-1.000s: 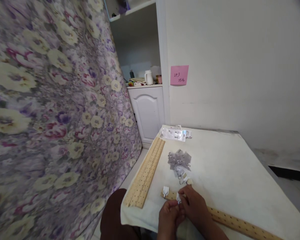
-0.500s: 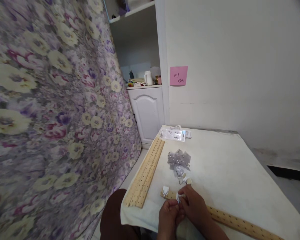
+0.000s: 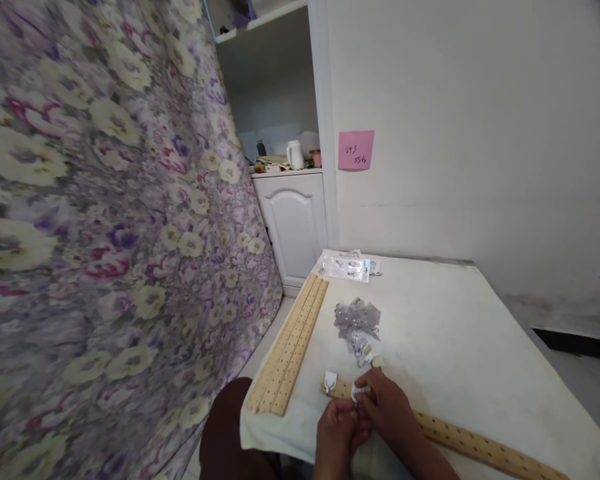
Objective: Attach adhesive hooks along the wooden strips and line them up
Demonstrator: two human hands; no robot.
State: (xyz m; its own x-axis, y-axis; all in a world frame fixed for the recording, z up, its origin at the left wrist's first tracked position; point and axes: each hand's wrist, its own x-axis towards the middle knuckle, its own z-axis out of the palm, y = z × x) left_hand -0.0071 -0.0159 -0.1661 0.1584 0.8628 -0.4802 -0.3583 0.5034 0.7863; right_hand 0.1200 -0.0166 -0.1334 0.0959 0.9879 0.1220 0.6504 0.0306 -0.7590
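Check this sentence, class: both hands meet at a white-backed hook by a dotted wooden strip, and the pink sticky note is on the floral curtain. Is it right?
Not quite: the head view shows the pink sticky note on the white wall, not the floral curtain. The rest stands: the left hand and right hand meet at a white-backed hook by a dotted wooden strip.

A dark-dotted wooden strip [image 3: 480, 442] is laid slantwise from lower centre to lower right. Over it, a white hook [image 3: 355, 393] is pinched, partly covered; a second hook [image 3: 331, 381] is seen at the strip's left end.
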